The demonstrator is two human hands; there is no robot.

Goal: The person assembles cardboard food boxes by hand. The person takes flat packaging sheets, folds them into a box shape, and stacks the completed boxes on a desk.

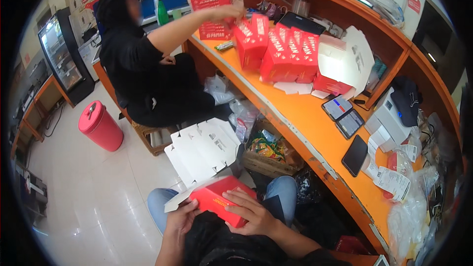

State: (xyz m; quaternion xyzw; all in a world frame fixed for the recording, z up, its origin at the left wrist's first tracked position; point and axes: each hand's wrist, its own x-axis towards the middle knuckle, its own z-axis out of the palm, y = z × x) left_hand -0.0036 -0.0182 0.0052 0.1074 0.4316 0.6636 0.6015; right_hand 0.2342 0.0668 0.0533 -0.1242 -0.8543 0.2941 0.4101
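1. The orange worktop (311,114) runs from the upper middle down to the lower right, its edge worn and chipped.
2. A glass-fronted fridge (63,53) stands by the far left wall.
3. A co-worker in black (135,61) sits at the far end of the worktop, one arm stretched across toward the red boxes there.
4. A red lidded bin (104,128) stands on the pale tiled floor.
5. A wooden crate (266,164) holding colourful packets sits below the worktop's edge.
6. A flat white card (202,148) with cut slots lies just beyond the person's lap.
7. A group of red boxes (286,61) stands close together on the worktop; beside it, an open box (341,61) shows its white inside.
8. The held red box (217,198) is over the lap, between the knees, tilted, with a white flap sticking out at its left end.
9. The left hand (183,216) is partly closed, gripping the box's left end near the flap. The right hand (252,216) is half open, fingers spread across the red face, holding the right side.
10. A black phone (354,155) lies near the worktop's edge.
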